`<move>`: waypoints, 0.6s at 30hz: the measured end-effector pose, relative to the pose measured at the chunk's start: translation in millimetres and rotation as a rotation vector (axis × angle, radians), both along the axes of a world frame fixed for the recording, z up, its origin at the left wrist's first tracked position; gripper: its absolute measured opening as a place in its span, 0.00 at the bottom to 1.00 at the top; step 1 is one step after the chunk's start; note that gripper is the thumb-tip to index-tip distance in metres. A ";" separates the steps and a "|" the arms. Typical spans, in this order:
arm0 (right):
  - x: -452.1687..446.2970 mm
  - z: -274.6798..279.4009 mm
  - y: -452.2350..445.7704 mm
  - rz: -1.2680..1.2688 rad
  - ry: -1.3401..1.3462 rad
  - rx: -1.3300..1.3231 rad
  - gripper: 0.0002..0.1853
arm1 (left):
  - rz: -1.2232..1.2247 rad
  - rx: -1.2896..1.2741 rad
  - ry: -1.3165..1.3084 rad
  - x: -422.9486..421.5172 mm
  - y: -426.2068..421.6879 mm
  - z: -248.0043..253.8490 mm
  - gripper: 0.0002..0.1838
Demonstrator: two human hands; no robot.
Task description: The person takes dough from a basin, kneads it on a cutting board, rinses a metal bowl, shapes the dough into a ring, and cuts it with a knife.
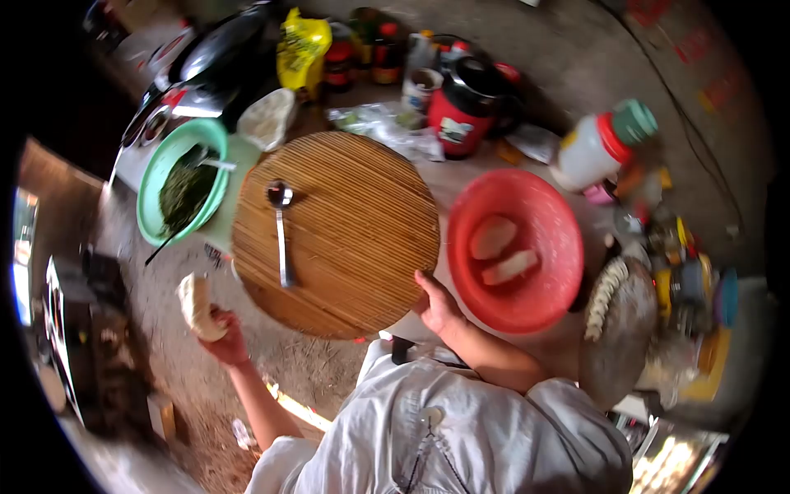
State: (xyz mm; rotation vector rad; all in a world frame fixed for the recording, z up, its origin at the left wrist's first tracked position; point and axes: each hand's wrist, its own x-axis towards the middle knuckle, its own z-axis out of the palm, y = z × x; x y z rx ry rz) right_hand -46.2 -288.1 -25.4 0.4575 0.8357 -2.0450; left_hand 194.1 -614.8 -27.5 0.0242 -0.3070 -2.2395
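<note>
My left hand (225, 336) is closed around a thick, pale piece of dough (196, 306), held out to the left of the board. A round slatted wooden board (354, 222) fills the middle of the view, and a metal spoon (283, 239) lies on it. At the board's lower right edge is my right hand (438, 306), thumb on top and the other fingers mostly hidden, gripping the rim. Beside that hand a red basin (559, 255) contains two pale dough pieces (510, 267).
A green bowl (146, 198) with chopped greens (185, 196) and a spoon stands left. Behind the board are a white bowl (267, 119), a yellow bag (302, 49) and a red-black kettle (461, 107). Far right, a round tray (617, 346) bears a row of small dough pieces (605, 296).
</note>
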 end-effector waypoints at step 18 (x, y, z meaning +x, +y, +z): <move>41.1 -13.5 258.5 -0.639 0.161 0.089 0.22 | -0.352 -0.060 -0.725 -121.5 50.7 -20.0 0.17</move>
